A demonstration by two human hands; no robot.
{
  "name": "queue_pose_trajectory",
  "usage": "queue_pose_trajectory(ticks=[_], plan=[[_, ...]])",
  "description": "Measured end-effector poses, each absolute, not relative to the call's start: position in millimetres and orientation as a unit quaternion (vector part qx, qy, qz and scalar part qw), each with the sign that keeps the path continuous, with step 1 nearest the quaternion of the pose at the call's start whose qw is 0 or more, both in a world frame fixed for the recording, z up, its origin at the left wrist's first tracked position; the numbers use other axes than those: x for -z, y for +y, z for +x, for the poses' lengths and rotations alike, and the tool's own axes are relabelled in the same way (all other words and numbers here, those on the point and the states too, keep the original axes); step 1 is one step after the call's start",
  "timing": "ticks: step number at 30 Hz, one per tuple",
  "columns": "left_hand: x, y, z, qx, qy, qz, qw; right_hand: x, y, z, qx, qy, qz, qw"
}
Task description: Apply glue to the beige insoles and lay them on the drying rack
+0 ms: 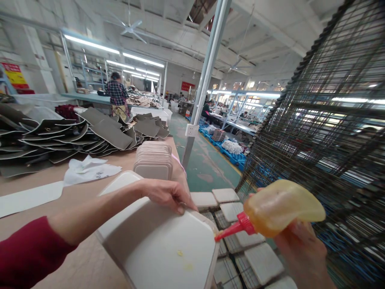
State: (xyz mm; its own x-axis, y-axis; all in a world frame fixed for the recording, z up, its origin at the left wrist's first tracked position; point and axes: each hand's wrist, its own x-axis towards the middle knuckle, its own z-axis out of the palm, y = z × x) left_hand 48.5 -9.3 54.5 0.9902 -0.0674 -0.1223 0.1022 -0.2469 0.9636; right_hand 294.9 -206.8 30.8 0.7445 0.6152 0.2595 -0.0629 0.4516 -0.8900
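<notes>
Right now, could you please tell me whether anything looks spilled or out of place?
Yes: two yellowish spots mark the white panel, away from its edge, where the red nozzle of the squeeze bottle points; they look like stray drips.

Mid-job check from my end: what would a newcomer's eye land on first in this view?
Probably the yellowish translucent squeeze bottle at lower right, in the right hand, its red pointed nozzle at the right edge of a white round-cornered panel gripped by the left hand. Next, likely the tall dark wire rack filling the right side, then the heap of dark grey sheets at left.
</notes>
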Motion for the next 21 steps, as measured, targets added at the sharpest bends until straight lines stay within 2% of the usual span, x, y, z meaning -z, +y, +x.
queue_pose_trajectory(ticks=[3, 9, 17, 21], plan=[[-53, -6, 44, 0.053, 0.029, 0.787, 0.614, -21, -209, 293, -0.189, -0.225, -0.498, 0.816], [-49, -2, 39, 0.052, 0.039, 0.769, 0.636, 6, -213, 294, -0.169, -0.271, -0.479, 0.818], [-47, 1, 38, 0.036, 0.053, 0.758, 0.649, -5, -208, 283, -0.150, -0.204, -0.477, 0.842], [-47, 1, 36, 0.042, 0.065, 0.745, 0.663, 0, -211, 285, -0.141, -0.242, -0.495, 0.823]])
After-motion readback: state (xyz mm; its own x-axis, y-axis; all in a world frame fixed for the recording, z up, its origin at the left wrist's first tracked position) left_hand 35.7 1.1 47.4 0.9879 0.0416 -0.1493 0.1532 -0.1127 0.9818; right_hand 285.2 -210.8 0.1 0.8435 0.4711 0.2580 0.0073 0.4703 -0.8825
